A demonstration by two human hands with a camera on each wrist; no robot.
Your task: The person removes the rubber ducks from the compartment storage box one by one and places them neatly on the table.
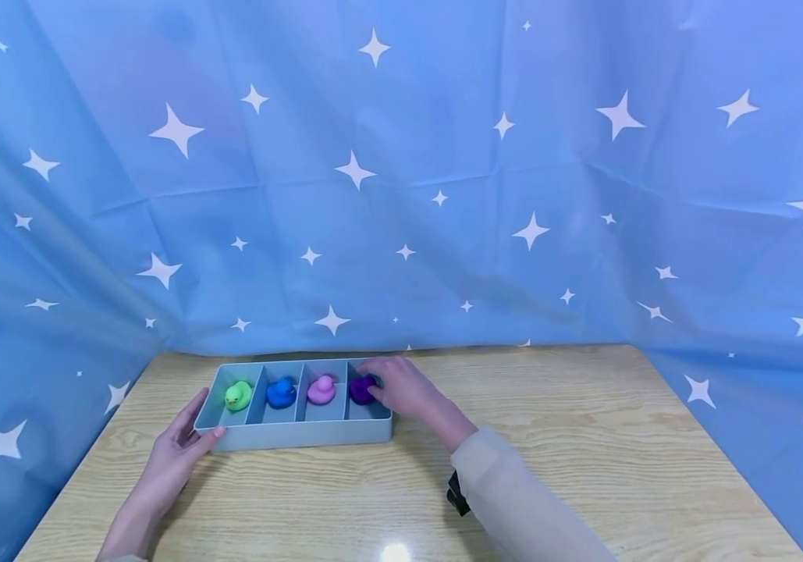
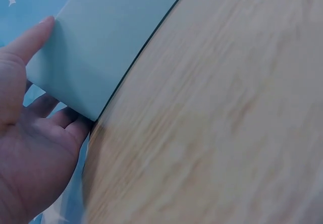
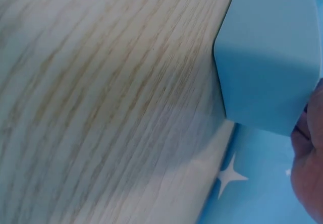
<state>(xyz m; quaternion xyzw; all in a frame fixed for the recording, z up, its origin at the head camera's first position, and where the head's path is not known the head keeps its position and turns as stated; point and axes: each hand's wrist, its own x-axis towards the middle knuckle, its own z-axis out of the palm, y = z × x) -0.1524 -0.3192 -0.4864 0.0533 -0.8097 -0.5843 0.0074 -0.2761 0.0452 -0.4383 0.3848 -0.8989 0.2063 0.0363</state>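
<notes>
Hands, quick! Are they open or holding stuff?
Left hand: holding the tray.
Right hand: at the purple duck; can't tell whether it's holding it.

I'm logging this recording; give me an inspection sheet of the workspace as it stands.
Surface: wood-grain table, glare at the near side.
Job's things: four-compartment tray; one duck each, left to right: green duck, blue duck, pink duck, purple duck, partly covered.
Clutter: nothing seen loose; an unidentified black object beside the right sleeve.
Grips: bare hands; left grip holds the tray's near-left corner, right grip is at the purple duck, hold unclear.
Cables: nothing seen.
Surroundings: blue star-patterned cloth behind and on both sides.
</notes>
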